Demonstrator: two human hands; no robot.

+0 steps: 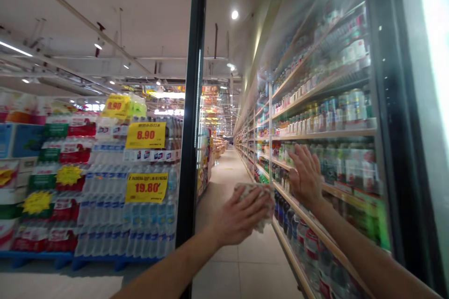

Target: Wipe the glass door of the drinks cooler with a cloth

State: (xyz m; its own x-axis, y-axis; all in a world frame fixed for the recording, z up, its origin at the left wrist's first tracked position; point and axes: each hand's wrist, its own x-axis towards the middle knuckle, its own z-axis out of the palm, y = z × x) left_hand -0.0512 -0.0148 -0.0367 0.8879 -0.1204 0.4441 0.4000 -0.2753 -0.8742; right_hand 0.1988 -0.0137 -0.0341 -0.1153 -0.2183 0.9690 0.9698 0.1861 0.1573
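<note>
While the left hand (238, 217) covers a crumpled, pale patterned cloth (270, 201), its grip closed over the fabric, the right hand (306, 177) is raised with its grip bare and fingers loosely apart. The cloth is before the lower half of a clear glass pane (315, 4), nearer the black left frame (198, 56) than the right edge; contact with the glass cannot be told. Long pale-edged shelves (324, 134) show at right.
</note>
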